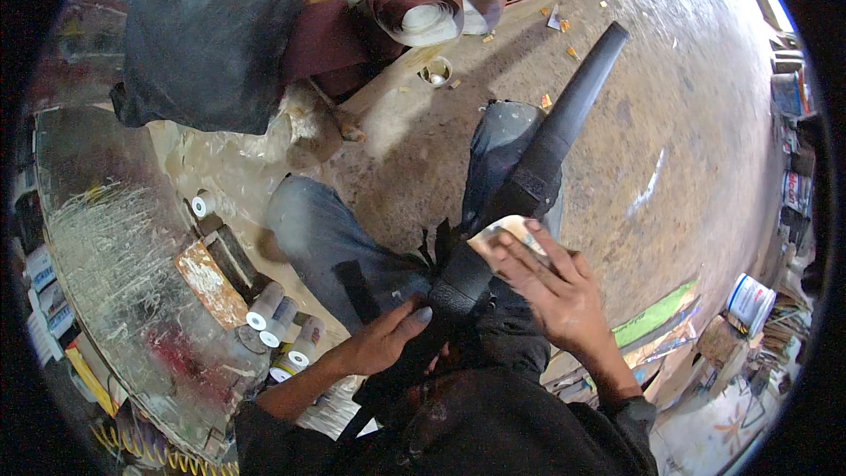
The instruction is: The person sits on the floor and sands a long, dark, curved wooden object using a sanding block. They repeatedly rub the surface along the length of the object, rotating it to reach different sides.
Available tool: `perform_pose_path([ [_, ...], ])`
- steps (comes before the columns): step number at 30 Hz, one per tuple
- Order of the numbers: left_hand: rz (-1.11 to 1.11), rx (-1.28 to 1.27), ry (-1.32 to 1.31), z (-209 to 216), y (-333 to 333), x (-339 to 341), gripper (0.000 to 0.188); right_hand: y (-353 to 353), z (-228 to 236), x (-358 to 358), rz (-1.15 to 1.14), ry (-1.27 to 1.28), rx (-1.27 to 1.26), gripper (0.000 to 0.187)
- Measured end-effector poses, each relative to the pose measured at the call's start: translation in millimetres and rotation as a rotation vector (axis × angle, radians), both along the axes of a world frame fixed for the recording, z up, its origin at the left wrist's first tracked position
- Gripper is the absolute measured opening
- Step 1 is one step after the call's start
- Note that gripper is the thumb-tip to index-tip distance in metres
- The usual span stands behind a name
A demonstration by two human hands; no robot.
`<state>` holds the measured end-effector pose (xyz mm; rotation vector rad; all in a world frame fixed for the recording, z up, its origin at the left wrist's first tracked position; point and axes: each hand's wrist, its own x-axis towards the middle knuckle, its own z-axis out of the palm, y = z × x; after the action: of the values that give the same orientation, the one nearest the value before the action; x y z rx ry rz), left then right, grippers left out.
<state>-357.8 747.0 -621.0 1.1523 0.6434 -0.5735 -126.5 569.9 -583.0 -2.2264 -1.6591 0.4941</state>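
A long black tapered piece, like a furniture leg with carved bands (529, 181), lies slantwise across my lap, its narrow end pointing up and to the right. Its wide lower end is gripped by my left hand (388, 335), the thumb on top and the other fingers partly hidden. My right hand (551, 286), slightly blurred, presses a pale folded sheet that looks like sandpaper (490, 235) against the black leg just above its lower band. The underside of the sheet is hidden.
A maroon sandpaper roll (414, 4) lies at the top beside a dark cloth (211, 44). On the left is a scuffed tabletop (115, 256) with several small cans (267, 302) by its edge. A white tin (751, 304) stands at the right; a small cup (435, 71) sits on the floor.
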Motion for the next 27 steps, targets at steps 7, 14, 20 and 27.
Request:
perform_pose_path([
  [7, -0.011, 0.041, 0.076, 43, 5, 10, 0.064, 21, 10, 14, 0.235, -0.092, -0.072, 0.057],
  [14, 0.003, 0.040, 0.198, 54, -9, 32, 0.045, 18, 22, 37, 0.136, -0.045, -0.215, 0.057],
  [20, -0.004, 0.139, 0.041, 72, -6, 47, 0.053, 29, 34, 54, 0.077, 0.475, 0.013, 0.051],
  [27, 0.047, 0.060, 0.170, 84, -1, 60, 0.077, 46, 47, 45, 0.047, 0.547, -0.203, 0.058],
])
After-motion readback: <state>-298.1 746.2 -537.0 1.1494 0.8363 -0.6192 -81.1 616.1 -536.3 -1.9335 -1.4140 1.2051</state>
